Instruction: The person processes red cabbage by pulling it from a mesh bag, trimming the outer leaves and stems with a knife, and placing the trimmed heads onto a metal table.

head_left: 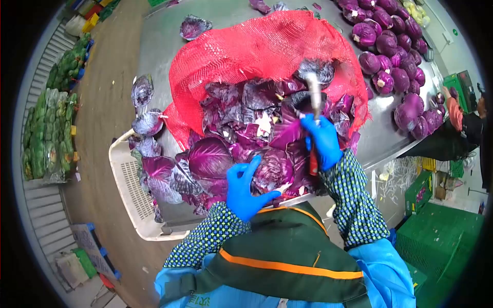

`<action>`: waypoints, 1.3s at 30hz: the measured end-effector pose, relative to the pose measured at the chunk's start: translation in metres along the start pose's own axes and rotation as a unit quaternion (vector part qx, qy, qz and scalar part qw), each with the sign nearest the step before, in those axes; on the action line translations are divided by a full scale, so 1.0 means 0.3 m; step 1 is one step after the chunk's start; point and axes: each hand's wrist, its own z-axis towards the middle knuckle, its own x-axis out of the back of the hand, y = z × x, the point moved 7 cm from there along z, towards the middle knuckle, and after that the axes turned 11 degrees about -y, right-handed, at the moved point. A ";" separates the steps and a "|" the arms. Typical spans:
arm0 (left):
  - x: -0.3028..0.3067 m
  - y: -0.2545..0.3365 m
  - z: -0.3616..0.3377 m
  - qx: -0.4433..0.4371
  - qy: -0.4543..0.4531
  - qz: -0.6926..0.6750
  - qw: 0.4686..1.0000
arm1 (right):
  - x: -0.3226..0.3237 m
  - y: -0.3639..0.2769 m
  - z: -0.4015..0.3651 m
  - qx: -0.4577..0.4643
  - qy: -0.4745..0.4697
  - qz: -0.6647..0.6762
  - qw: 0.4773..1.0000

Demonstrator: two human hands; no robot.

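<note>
A round red cabbage point(275, 168) sits among loose purple leaves at the near edge of the metal table. My left hand point(246, 191), in a blue glove, is at its left side with thumb and forefinger spread apart; its fingertips are at the cabbage's edge. By the thumb tip is a small pale piece point(283, 188). My right hand point(323, 141), also gloved in blue, is closed around a knife point(314, 163) with a red handle. The blade points away from me and is blurred. Beyond both hands, a red mesh sack point(246, 49) lies spread, with cut leaves point(241, 102) heaped against it.
Many trimmed red cabbages point(387, 43) are piled at the right of the metal table point(159, 43). A white plastic basket point(128, 179) with leaves stands at the left. Green crates point(436, 241) are at the lower right. Another person point(454, 115) is at the right edge.
</note>
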 end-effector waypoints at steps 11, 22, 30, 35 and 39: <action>0.090 -0.054 0.148 -0.176 -0.161 0.055 0.970 | -0.116 0.208 -0.264 -0.057 -0.088 0.050 0.993; 0.060 0.074 0.174 -0.189 -0.255 0.130 0.939 | -0.108 0.161 -0.192 -0.063 -0.168 0.009 0.984; 0.171 -0.292 0.230 0.070 -0.075 -0.070 0.992 | -0.098 0.224 -0.238 -0.072 -0.169 0.037 0.982; 0.171 0.048 0.182 -0.128 -0.174 0.048 0.975 | -0.098 0.199 -0.238 -0.056 -0.183 0.018 0.981; 0.090 -0.034 0.147 -0.097 -0.214 0.014 0.972 | -0.105 0.194 -0.226 -0.054 -0.185 0.041 0.980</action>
